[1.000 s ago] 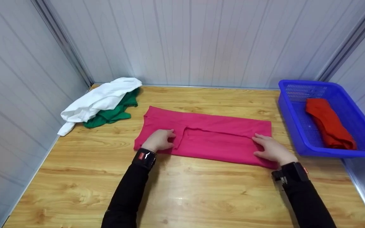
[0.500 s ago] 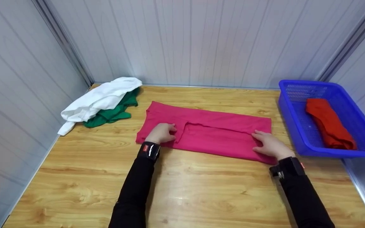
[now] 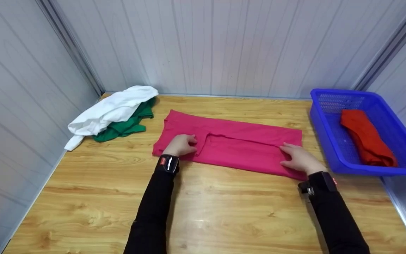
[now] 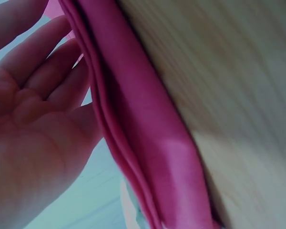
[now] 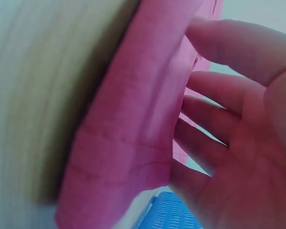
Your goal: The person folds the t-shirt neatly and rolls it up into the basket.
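Observation:
A pink T-shirt (image 3: 243,153), folded into a long strip, lies across the wooden table with its folded-over sleeve facing up. My left hand (image 3: 180,145) rests on its left part near the front edge, thumb and fingers spread loosely. On the right end, my right hand (image 3: 301,159) touches the cloth with its fingertips. In the left wrist view the fingers (image 4: 47,67) reach over the layered edge of the shirt (image 4: 148,129), and their tips are hidden behind it. The right wrist view has the thumb (image 5: 229,45) on the cloth and the other fingers extended along it.
A white garment (image 3: 115,107) lies crumpled over a green one (image 3: 125,127) at the back left. To the right stands a blue plastic basket (image 3: 333,148) with a folded orange garment (image 3: 367,137) inside. Panel walls (image 3: 224,46) enclose the table (image 3: 224,215) at the back and sides.
Both hands have slid the pink T-shirt a little away from me toward the back wall, its left end also shifting slightly right. The fingers keep about the same pose.

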Motion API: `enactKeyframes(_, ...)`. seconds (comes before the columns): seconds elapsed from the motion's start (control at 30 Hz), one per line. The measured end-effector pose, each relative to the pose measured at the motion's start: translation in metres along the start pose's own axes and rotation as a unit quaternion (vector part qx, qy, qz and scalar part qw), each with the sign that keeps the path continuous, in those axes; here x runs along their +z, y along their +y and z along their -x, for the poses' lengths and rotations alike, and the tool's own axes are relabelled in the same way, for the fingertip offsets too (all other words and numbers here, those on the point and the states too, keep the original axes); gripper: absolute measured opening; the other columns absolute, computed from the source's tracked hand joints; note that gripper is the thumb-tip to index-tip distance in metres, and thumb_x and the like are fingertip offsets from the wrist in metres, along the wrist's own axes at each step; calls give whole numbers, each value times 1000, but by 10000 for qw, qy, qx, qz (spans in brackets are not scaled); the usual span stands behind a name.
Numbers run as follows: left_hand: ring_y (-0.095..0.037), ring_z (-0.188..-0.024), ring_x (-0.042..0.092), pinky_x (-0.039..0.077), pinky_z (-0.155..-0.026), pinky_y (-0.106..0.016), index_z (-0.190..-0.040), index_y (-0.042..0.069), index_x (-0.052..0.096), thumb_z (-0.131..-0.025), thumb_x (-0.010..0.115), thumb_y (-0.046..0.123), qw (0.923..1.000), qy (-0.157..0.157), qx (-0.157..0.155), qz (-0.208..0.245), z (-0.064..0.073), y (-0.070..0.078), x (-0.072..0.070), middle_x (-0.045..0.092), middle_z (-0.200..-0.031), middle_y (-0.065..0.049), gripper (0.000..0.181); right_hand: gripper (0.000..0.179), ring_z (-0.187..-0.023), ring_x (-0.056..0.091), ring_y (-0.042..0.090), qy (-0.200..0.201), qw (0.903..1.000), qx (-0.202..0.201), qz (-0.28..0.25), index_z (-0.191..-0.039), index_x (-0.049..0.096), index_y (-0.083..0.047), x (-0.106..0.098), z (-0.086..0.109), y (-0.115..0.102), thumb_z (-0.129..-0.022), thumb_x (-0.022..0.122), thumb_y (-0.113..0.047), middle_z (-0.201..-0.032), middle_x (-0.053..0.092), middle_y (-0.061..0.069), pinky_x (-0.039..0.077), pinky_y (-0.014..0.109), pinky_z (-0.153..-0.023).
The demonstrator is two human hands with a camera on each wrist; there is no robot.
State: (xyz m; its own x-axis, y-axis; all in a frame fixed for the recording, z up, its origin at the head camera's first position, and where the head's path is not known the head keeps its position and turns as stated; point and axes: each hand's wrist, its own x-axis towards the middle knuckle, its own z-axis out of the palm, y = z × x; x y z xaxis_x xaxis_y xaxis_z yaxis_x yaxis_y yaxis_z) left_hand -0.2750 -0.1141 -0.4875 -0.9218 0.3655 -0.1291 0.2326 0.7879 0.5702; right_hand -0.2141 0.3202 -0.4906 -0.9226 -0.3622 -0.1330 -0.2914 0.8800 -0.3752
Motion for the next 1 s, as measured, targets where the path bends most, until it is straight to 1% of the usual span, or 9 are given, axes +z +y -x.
enactKeyframes(0.13,-28,-137,43,33,-113,-36,-124,-1,67,-89,73,13,9995,-15,-152,261,-2,0,-1,52,-144,-8,38,64,-136,31,52,-28,10000,10,16,-141,44,12,-1,-3,1,-90,70,-17,-148,35,34,25,59,-111)
enactKeyframes(0.23,-27,-139,40,32,-113,-36,-124,0,67,-89,72,13,9991,0,-250,338,-4,0,-1,51,-145,-7,38,64,-135,31,52,-16,10000,-25,43,-140,44,13,-2,-6,3,-90,70,-17,-148,35,34,26,59,-111)
enactKeyframes(0.37,-26,-141,37,31,-113,-36,-127,2,66,-90,72,14,9990,-9,-313,331,-8,0,0,49,-147,-7,39,64,-136,31,52,-25,10000,8,10,-140,44,12,-2,-9,4,-90,70,-17,-148,35,34,25,59,-112)
enactKeyframes(0.5,-26,-144,31,24,-117,-37,-135,6,61,-92,71,18,9988,-130,-418,239,-9,0,2,43,-152,-7,46,64,-136,31,51,-25,10000,33,-19,-140,44,12,-2,-10,4,-90,70,-16,-148,35,33,25,58,-112)
enactKeyframes(0.6,-26,-145,28,15,-119,-42,-138,11,59,-91,71,21,9985,-151,-520,88,-9,2,4,39,-154,-6,50,64,-136,32,52,29,10000,-6,1,-140,45,12,-3,-10,4,-89,71,-17,-147,36,33,26,58,-111)
enactKeyframes(0.7,-24,-145,29,11,-120,-47,-139,13,58,-90,72,22,9984,-81,-530,-193,-10,4,5,39,-154,-4,52,64,-135,33,52,71,10000,-22,43,-139,45,12,-2,-10,3,-89,71,-17,-147,37,34,27,59,-111)
enactKeyframes(0.87,-22,-145,30,12,-119,-51,-142,15,56,-91,71,21,9958,-59,-501,-768,-14,6,7,38,-155,-2,53,64,-134,34,52,96,9998,-46,188,-139,46,12,-2,-9,2,-89,70,-18,-146,39,34,27,58,-111)
enactKeyframes(1.0,-23,-146,28,13,-119,-50,-143,15,55,-92,67,18,9942,-93,-554,-913,-18,8,7,37,-156,-4,53,63,-133,36,52,122,9993,-69,345,-138,47,11,-2,-6,0,-89,70,-19,-143,41,34,29,59,-110)
